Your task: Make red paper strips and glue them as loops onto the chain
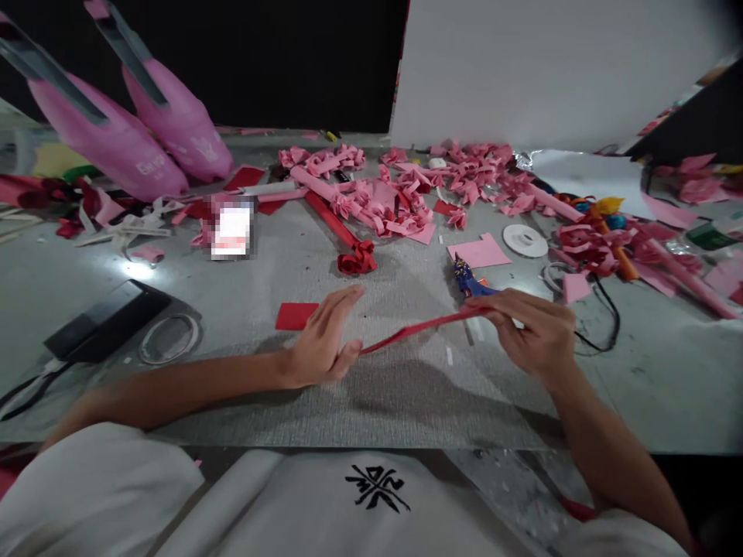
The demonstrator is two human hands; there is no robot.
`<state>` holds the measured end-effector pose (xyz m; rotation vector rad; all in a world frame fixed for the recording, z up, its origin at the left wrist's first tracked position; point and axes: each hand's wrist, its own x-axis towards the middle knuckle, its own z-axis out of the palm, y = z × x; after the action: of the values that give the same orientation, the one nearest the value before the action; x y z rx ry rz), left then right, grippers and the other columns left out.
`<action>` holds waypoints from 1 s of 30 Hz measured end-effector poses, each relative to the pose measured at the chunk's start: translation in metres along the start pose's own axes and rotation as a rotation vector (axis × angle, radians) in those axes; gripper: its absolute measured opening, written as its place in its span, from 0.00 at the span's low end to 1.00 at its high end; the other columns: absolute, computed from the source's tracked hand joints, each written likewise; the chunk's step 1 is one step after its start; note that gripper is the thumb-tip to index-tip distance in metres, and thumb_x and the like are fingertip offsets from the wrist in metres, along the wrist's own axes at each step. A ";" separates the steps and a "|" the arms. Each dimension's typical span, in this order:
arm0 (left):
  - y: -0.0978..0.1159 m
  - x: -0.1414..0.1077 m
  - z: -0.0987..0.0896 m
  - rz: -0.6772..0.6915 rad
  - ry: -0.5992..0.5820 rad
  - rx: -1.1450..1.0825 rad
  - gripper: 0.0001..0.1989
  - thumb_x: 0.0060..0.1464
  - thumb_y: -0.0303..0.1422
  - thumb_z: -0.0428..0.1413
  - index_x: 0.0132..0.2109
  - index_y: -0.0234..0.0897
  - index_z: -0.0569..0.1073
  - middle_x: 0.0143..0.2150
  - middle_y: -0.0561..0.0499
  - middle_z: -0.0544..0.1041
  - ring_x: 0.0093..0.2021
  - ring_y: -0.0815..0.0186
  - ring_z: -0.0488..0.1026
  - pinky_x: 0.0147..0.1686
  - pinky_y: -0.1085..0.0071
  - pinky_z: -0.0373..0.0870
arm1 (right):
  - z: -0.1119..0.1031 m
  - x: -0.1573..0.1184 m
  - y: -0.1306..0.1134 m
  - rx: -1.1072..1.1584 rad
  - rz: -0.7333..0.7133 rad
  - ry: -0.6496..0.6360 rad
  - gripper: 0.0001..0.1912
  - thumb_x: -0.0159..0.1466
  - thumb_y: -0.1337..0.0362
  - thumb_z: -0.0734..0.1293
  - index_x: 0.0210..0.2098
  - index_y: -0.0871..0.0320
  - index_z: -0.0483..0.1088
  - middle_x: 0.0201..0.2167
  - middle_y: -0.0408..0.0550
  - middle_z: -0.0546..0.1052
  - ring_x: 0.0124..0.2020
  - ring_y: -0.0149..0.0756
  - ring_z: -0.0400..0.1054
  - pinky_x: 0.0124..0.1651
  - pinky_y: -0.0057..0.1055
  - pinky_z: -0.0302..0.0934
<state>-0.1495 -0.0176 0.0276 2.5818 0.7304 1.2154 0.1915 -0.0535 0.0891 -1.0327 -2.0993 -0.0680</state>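
Observation:
A thin red paper strip (415,329) stretches between my hands above the grey mat. My right hand (534,329) is closed, pinching the strip's right end between thumb and fingers. At the other end, the strip meets the thumb tip of my left hand (325,340); its fingers are straight and the thumb stands apart. Just behind my left hand lies a small red paper rectangle (295,316). A blue glue gun (469,282) rests behind my right fingers, which partly hide it. Farther back is a red stick with a curled red paper flower (357,259).
Pink folded paper pieces (383,201) are heaped along the back. Two pink bottles (174,131) stand at the back left. A black power adapter (107,321) and a white ring (169,339) lie left. A white tape roll (525,240) and pink paper (481,251) lie right.

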 end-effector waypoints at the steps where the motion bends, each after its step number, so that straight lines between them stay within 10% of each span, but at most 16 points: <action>1: 0.004 0.002 -0.003 0.001 0.003 -0.103 0.37 0.73 0.50 0.40 0.76 0.28 0.49 0.65 0.26 0.72 0.62 0.49 0.75 0.53 0.52 0.78 | 0.004 -0.001 -0.004 0.005 -0.021 -0.021 0.16 0.70 0.72 0.67 0.54 0.51 0.78 0.39 0.45 0.85 0.36 0.36 0.80 0.42 0.34 0.74; 4: 0.016 0.004 -0.010 0.136 0.002 -0.218 0.41 0.70 0.54 0.47 0.77 0.29 0.49 0.59 0.29 0.77 0.56 0.52 0.79 0.50 0.54 0.80 | 0.013 -0.005 -0.020 -0.080 -0.174 -0.104 0.21 0.70 0.72 0.67 0.60 0.53 0.74 0.45 0.50 0.85 0.43 0.41 0.81 0.47 0.39 0.74; 9: 0.024 -0.002 -0.011 0.343 -0.027 -0.087 0.27 0.70 0.26 0.52 0.72 0.29 0.60 0.52 0.39 0.83 0.54 0.59 0.82 0.45 0.64 0.83 | 0.028 -0.015 -0.045 -0.249 -0.295 -0.079 0.28 0.69 0.72 0.69 0.67 0.49 0.69 0.51 0.47 0.84 0.52 0.43 0.80 0.58 0.44 0.70; 15: 0.022 -0.005 -0.011 0.521 -0.068 0.115 0.21 0.68 0.24 0.54 0.65 0.21 0.69 0.57 0.33 0.81 0.57 0.54 0.81 0.45 0.63 0.84 | 0.051 -0.021 -0.060 -0.151 -0.337 -0.043 0.18 0.66 0.71 0.70 0.54 0.50 0.75 0.49 0.45 0.84 0.50 0.41 0.80 0.62 0.49 0.67; 24: 0.000 -0.007 -0.002 0.424 -0.033 0.154 0.27 0.72 0.25 0.48 0.75 0.31 0.56 0.58 0.37 0.80 0.57 0.56 0.81 0.43 0.65 0.84 | 0.023 0.001 0.010 -0.216 0.071 0.282 0.09 0.67 0.71 0.68 0.44 0.52 0.77 0.36 0.48 0.83 0.41 0.41 0.79 0.48 0.42 0.71; 30: 0.002 0.000 0.000 0.439 -0.054 0.128 0.30 0.70 0.22 0.52 0.74 0.27 0.55 0.52 0.38 0.84 0.50 0.58 0.84 0.41 0.66 0.84 | 0.046 -0.008 -0.012 -0.065 -0.191 -0.134 0.14 0.70 0.69 0.68 0.54 0.55 0.75 0.47 0.50 0.83 0.49 0.42 0.77 0.60 0.46 0.66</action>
<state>-0.1489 -0.0194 0.0287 2.9727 0.2382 1.2336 0.1573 -0.0500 0.0546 -0.8924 -2.3277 -0.1670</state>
